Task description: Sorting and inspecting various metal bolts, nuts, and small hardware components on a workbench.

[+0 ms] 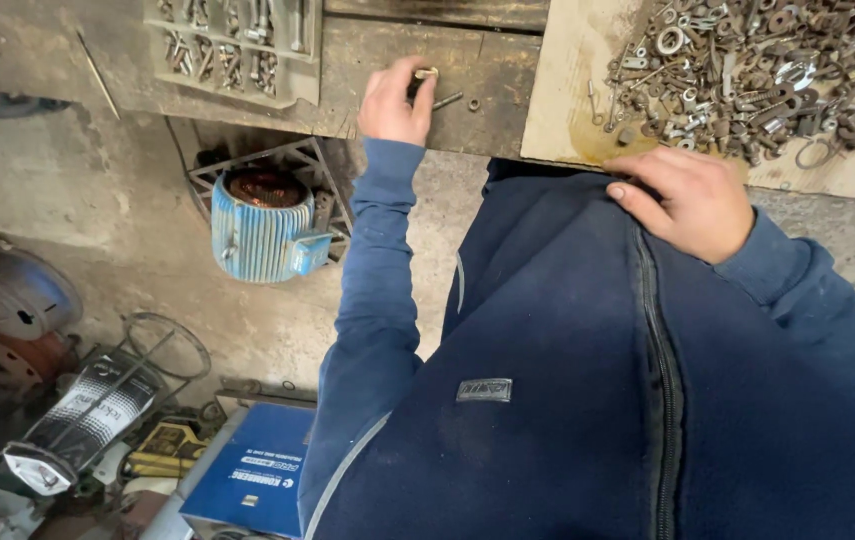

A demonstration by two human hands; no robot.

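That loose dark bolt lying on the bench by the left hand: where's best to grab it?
Pinch the bolt across the middle of its shank, coming straight down from above. It lies flat on the workbench, just right of the left hand, with bare wood on both sides.

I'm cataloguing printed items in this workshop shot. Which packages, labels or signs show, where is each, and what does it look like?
Blue box: bottom centre-left on the floor clutter, flat rectangle, blue with white print.
Cylindrical container: lower left, lying tilted, black and white label, pale cap end.
Yellow item: between those two, yellow with dark markings; its kind is unclear.
Jacket patch: on the person's dark blue jacket, small grey rectangle.
No screens in view.
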